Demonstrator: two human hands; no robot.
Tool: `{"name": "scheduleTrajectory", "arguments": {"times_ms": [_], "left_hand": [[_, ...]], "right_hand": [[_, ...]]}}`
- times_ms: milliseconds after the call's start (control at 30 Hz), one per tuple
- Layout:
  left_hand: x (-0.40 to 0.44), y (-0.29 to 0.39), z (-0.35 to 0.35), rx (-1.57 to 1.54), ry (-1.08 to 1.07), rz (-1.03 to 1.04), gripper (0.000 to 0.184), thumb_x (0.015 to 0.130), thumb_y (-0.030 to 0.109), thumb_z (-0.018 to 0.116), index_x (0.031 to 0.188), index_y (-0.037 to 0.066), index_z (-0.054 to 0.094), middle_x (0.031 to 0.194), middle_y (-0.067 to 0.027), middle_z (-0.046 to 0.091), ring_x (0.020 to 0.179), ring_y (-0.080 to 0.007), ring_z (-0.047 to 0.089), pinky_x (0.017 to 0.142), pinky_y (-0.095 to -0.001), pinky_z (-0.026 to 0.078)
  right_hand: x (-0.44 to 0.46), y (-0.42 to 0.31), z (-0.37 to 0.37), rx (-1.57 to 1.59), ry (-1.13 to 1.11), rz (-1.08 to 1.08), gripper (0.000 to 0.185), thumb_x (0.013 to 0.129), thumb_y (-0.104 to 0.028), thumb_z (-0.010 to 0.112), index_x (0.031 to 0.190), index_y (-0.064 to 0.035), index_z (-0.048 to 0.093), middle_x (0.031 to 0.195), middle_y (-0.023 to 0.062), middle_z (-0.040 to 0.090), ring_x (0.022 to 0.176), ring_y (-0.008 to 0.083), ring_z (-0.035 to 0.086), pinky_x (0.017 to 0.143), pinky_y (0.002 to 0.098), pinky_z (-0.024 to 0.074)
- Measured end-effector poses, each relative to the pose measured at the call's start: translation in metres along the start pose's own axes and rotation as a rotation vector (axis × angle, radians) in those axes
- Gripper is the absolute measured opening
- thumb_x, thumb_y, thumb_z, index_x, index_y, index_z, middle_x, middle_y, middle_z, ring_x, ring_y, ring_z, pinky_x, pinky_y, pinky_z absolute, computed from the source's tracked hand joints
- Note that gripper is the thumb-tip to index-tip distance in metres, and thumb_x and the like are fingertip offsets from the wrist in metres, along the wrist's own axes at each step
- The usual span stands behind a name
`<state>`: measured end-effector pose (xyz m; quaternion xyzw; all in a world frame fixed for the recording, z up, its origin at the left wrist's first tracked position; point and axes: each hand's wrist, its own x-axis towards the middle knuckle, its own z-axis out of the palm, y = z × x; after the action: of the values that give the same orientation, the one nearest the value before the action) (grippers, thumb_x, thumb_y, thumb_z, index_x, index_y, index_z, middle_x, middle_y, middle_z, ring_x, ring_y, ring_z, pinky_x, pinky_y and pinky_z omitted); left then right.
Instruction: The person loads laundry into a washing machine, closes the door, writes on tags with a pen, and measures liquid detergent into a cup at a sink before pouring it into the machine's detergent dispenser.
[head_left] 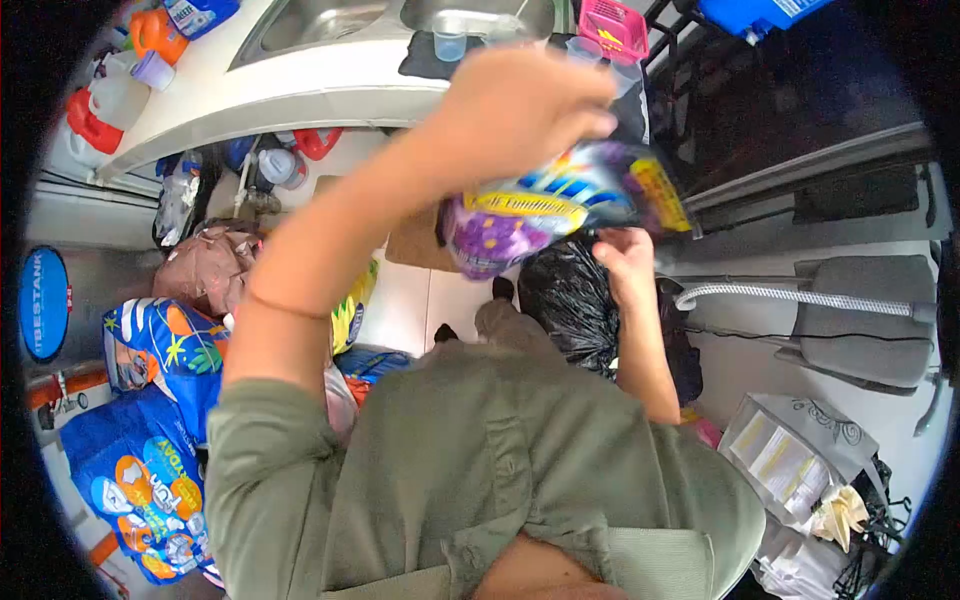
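Note:
A purple and dark-blue plastic detergent bag (pixel 510 225) with yellow bands hangs tilted in front of me, blurred by motion. My right hand (pixel 628 262) grips its lower right edge, with the thumb and fingers closed there. Across the top reaches my left hand (pixel 530 105), its fingers bent together just over the bag's upper edge. Blur hides what is between those fingers. Behind the left hand stand clear plastic cups (pixel 450 45) on a dark mat (pixel 422 62) by the sink.
A double steel sink (pixel 310 25) is set in the white counter (pixel 230 110). Detergent jugs (pixel 158 38) stand at the left. Below are a black garbage bag (pixel 570 300), blue printed bags (pixel 140 480) and a brown bag (pixel 205 265). A pink basket (pixel 612 28) sits at the back right.

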<state>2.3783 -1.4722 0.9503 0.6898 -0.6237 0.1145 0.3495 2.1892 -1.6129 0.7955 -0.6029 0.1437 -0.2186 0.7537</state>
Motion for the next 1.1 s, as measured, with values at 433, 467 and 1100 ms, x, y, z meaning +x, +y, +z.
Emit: {"name": "scheduleTrajectory", "arguments": {"times_ms": [433,467,1100], "left_hand": [[0.111,-0.001,0.014,-0.519,0.187,-0.093,0.024,0.085,0.015,0.055,0.103,0.001,0.057,0.075,-0.001,0.058,0.062,-0.0062,0.05,0.055,-0.0212,0.042],[0.115,-0.003,0.023,-0.644,0.128,-0.112,0.023,0.085,0.013,0.054,0.105,0.001,0.057,0.075,-0.0005,0.057,0.062,-0.0056,0.049,0.055,-0.0212,0.042],[0.159,-0.076,0.117,-0.767,-0.238,-0.207,0.029,0.091,0.032,0.044,0.1,0.008,0.057,0.066,0.0005,0.052,0.057,-0.0059,0.049,0.052,-0.0202,0.039]], "right_hand": [[0.061,-0.1,-0.034,-0.043,0.618,-0.677,0.021,0.085,-0.014,0.058,0.097,0.0037,0.058,0.09,0.0059,0.061,0.076,0.0103,0.053,0.07,0.0241,0.0432],[0.062,-0.102,-0.044,-0.019,0.628,-0.678,0.021,0.085,-0.013,0.058,0.097,0.0035,0.058,0.09,0.0058,0.061,0.076,0.0103,0.053,0.07,0.0243,0.0433],[0.065,-0.081,-0.105,-0.103,0.746,-0.582,0.02,0.086,-0.014,0.057,0.094,0.004,0.06,0.087,0.0047,0.061,0.074,0.0089,0.053,0.069,0.0222,0.0429]]}}
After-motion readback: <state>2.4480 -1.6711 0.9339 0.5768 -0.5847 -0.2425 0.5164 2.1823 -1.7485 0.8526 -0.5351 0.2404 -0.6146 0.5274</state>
